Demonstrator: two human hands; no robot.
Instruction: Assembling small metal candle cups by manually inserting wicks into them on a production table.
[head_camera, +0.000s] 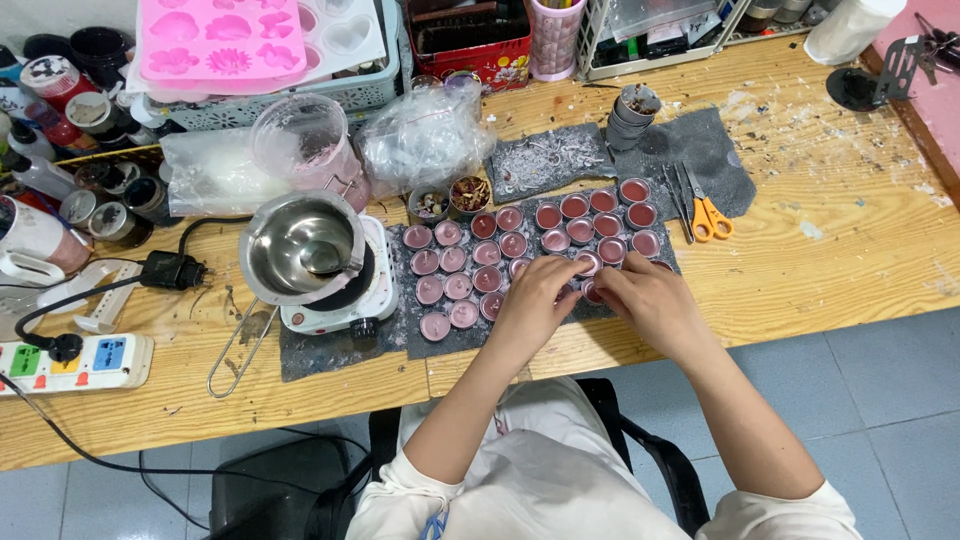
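Observation:
Several small round tins of pink wax (487, 253) stand in rows on a dark grey mat (400, 330) in the middle of a wooden table (820, 260). My left hand (535, 300) and my right hand (645, 300) meet over the near row, fingertips pinched around one small tin (588, 264). Which hand bears it I cannot tell. More filled tins (622, 215) lie just beyond my right hand.
A steel pouring pot (300, 245) sits on a small white hotplate (345, 315) to the left. Orange-handled scissors (708, 212) lie to the right. A power strip (80, 362), plastic bags (425, 135), a pink mould (222, 38), jars and stacked cups (632, 115) crowd the back.

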